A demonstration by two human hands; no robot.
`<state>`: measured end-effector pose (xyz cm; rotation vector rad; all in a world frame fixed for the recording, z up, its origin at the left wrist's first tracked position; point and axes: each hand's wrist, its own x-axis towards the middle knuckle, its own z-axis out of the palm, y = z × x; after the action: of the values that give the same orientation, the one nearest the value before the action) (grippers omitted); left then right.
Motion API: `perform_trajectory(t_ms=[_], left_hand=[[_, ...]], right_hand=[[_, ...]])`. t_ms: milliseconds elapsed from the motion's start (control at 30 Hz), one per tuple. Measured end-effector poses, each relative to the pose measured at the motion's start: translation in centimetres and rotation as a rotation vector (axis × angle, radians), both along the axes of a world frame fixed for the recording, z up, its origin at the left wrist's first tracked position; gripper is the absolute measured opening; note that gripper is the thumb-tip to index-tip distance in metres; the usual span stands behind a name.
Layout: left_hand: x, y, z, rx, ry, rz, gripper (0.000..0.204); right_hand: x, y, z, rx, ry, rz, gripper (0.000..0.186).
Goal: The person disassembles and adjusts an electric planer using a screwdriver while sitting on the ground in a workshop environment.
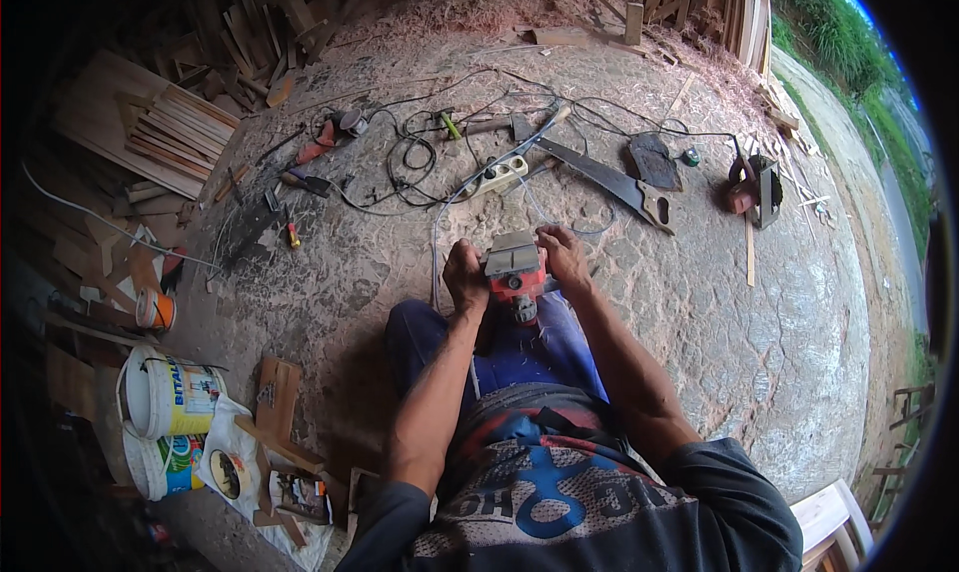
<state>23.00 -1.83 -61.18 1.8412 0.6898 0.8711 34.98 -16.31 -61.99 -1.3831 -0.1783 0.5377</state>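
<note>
Over my blue-trousered lap, a red electric planer (516, 280) is turned with its flat metal base plate facing up. My left hand (466, 272) grips it on the left side, fingers curled against the body. My right hand (561, 257) holds the other side, its fingers bent at the plate's edge. On the concrete floor beyond my hands lie a white power strip (489, 180), tangled cables, a handsaw (599, 180), a yellow-handled screwdriver (293, 234), a red angle grinder (318, 144) and, to the right, a circular saw (754, 192).
Stacked boards (160, 122) and offcuts line the left side. Several buckets (172, 402) and a sack sit at lower left. Pink wood shavings (440, 7) heap at the back near upright planks. At right, the concrete edge borders a path and grass; a pale wooden piece (829, 517) stands at lower right.
</note>
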Motion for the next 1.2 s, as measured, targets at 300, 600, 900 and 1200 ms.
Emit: perform_trajectory(t_ms=[300,600,900,1200], left_hand=[[0.7,-0.3,-0.3,0.071,0.009,-0.017,0.028],[1.2,-0.4,-0.4,0.065,-0.036,0.008,0.033],[0.8,0.7,-1.8,0.181,-0.031,-0.029,0.026],[1.5,0.5,-3.5,-0.022,-0.099,-0.117,0.013]], right_hand=[[-1.8,-1.7,1.2,0.055,-0.034,-0.035,0.013],[-1.8,-1.6,2.2,0.053,0.012,-0.063,0.012],[-2.1,-1.1,3.0,0.032,0.012,-0.024,0.014],[-1.5,-1.2,2.1,0.071,0.036,-0.049,0.013]])
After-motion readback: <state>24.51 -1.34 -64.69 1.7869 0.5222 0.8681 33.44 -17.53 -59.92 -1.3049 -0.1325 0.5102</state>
